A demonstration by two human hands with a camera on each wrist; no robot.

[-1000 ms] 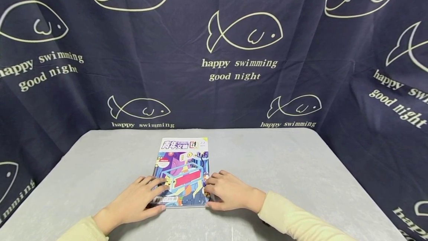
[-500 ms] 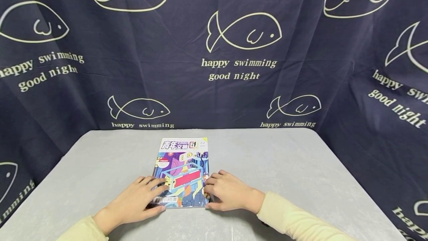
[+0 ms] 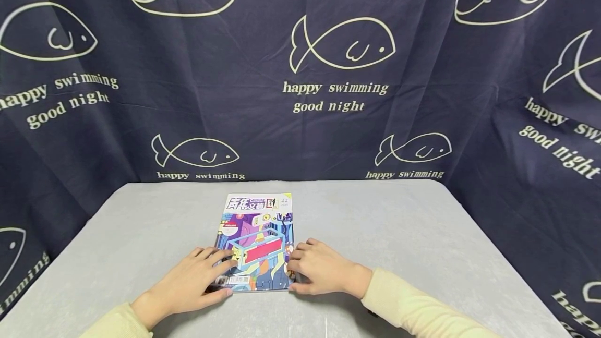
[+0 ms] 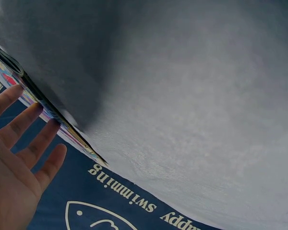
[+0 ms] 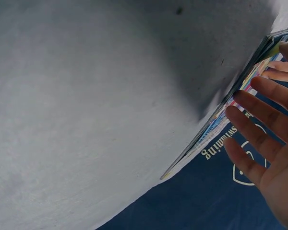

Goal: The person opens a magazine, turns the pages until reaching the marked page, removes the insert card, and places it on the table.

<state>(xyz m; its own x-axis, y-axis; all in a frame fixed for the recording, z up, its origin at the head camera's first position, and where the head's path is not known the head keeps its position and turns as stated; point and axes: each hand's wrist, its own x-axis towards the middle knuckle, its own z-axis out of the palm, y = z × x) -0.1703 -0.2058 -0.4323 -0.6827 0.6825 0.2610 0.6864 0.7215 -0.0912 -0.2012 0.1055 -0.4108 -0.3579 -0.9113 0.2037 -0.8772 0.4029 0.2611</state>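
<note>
A magazine (image 3: 258,233) with a purple and blue illustrated cover lies flat on the grey table, cover up. On its lower left side rests my left hand (image 3: 190,280), fingers stretched over the cover and thumb by the near edge. My right hand (image 3: 324,269) touches the right edge with its fingertips, its thumb at the near right corner. In the left wrist view, the fingers of the left hand (image 4: 24,143) are spread along the magazine's side (image 4: 53,112). The right wrist view has the right hand (image 5: 273,143) with extended fingers beside the magazine's edge (image 5: 216,117).
The grey tabletop (image 3: 375,213) stretches out around the magazine. Dark blue curtains (image 3: 263,77) with white fish drawings and lettering hang behind the table and at both sides.
</note>
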